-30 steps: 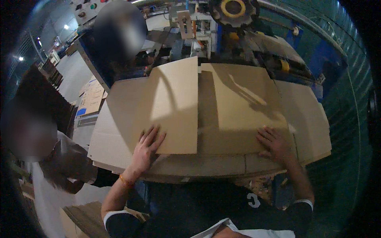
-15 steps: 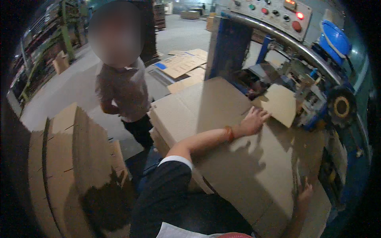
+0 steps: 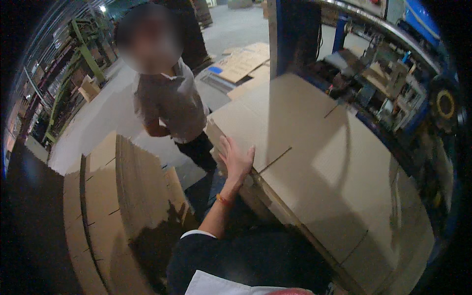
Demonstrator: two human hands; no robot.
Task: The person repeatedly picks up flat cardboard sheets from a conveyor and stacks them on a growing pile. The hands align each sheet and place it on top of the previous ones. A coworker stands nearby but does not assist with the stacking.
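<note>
My left hand is at the near left edge of a stack of brown cardboard sheets. Its fingers are stretched and the thumb stands apart, with the palm against the edge of the sheets. An orange band circles that wrist. Dark slots and crease lines run across the top sheet, and a shadow falls over part of it. My right hand does not show.
A tall stack of slotted cardboard stands at the left. Beyond my left hand is another person. A blue-framed machine with a dark handwheel borders the right. Printed cardboard lies farther back.
My left hand has come back from the machine side to the sheets' left edge. My right hand has left the view. The pale cardboard piece by the machine no longer shows. The view has shifted.
</note>
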